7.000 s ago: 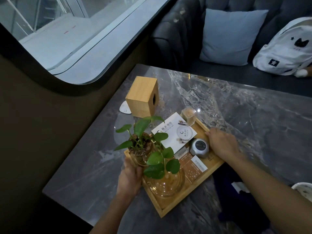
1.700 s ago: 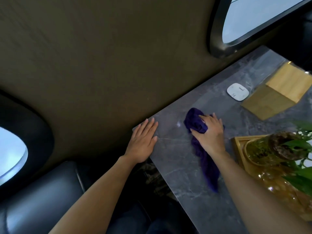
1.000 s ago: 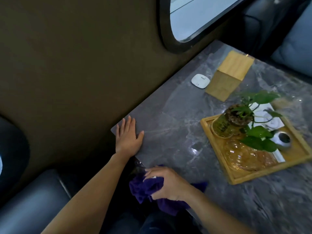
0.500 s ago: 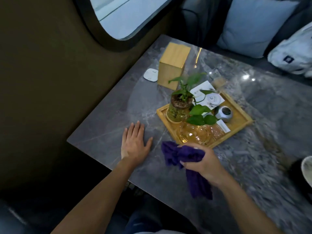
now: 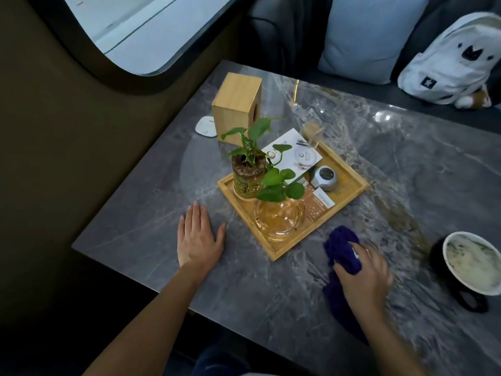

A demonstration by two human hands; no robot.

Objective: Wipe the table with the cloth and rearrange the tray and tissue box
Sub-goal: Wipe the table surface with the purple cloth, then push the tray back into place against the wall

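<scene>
My right hand (image 5: 364,278) presses a purple cloth (image 5: 342,248) onto the grey marble table (image 5: 406,164), just right of the near corner of the wooden tray (image 5: 349,191). The cloth's tail hangs toward the near edge under my wrist. The tray holds a potted plant in a glass jar (image 5: 248,175), a glass ashtray (image 5: 279,218), cards and a small round silver device (image 5: 324,178). A wooden tissue box (image 5: 237,107) stands upright behind the tray near the wall. My left hand (image 5: 198,237) lies flat on the table, fingers spread, left of the tray.
A cup with a dark handle (image 5: 471,267) stands at the right edge, close to my right hand. A small white pad (image 5: 206,126) lies by the tissue box. Across the table, a sofa holds a blue cushion (image 5: 371,36) and a white backpack (image 5: 450,58).
My right hand has carried the cloth from in front of the tray's left side to its right side along the near table. My left hand has stayed flat in place.
</scene>
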